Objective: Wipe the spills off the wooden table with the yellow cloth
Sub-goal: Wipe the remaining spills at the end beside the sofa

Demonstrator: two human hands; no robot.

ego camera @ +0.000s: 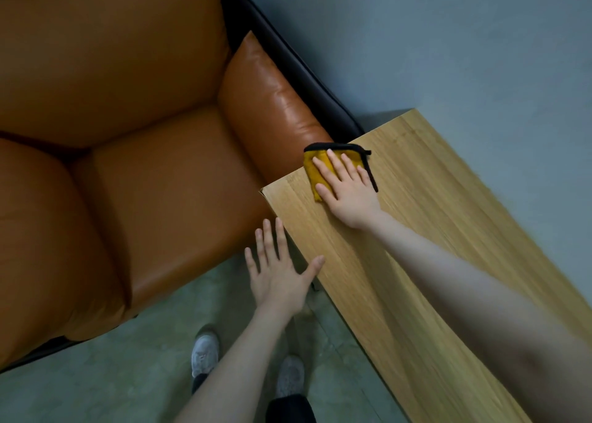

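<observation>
A folded yellow cloth [315, 170] with a black hem lies at the far left corner of the wooden table [416, 230]. My right hand [347, 192] rests flat on the cloth with fingers spread, pressing it onto the wood. My left hand [278, 270] hovers open beside the table's left edge, its thumb just over the edge, holding nothing. I cannot make out any spill on the wood.
An orange leather sofa [128, 134] with a dark frame stands close against the table's left end. Grey floor [128, 374] lies below, where my two grey shoes [205, 353] show. A grey wall [448, 38] runs behind the table.
</observation>
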